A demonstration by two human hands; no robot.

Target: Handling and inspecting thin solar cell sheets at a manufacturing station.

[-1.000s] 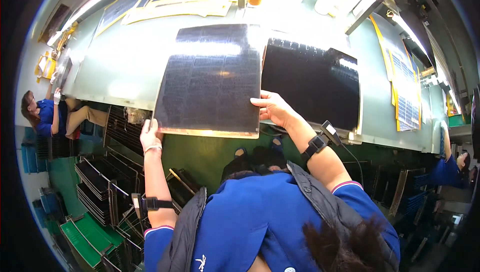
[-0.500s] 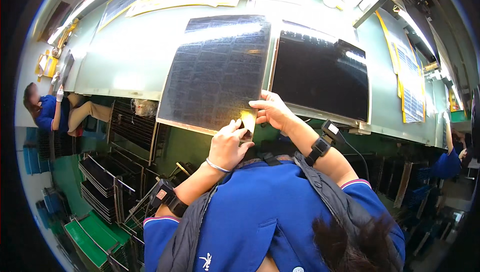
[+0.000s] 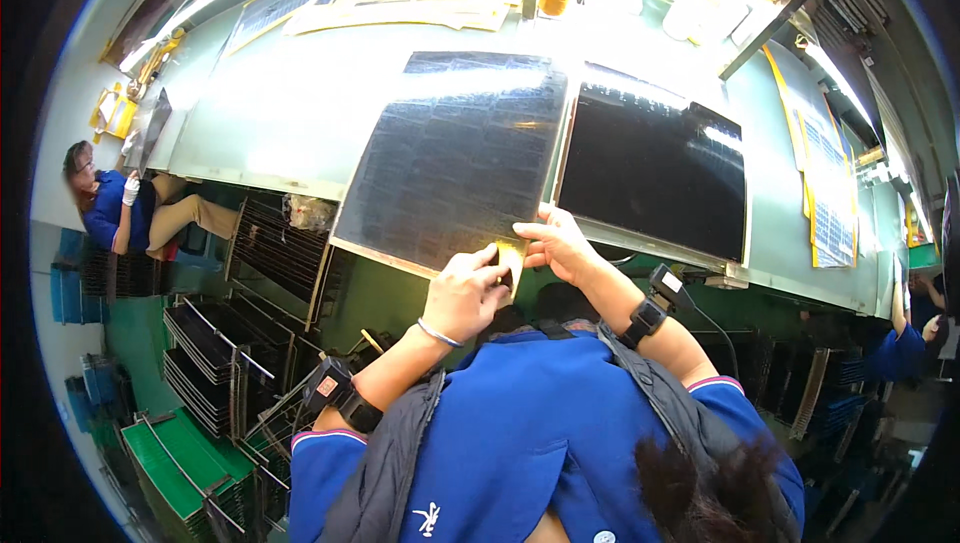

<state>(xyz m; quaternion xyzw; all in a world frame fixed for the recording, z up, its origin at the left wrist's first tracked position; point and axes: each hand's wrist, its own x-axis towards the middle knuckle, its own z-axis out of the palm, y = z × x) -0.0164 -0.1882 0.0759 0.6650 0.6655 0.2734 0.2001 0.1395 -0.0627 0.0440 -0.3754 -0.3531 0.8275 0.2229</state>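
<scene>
My right hand (image 3: 562, 245) pinches the left dark panel (image 3: 452, 158), which sticks out past the front of the table (image 3: 250, 138), and I can't tell if my left hand (image 3: 462, 295) grips its corner, so I should hold it steady.

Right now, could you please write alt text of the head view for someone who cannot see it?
A person's right hand holds a dark, glossy panel by its right edge, while the left hand touches its near right corner. To the right, another black panel lies on a pale workbench; a co-worker in blue is at far left.
</scene>
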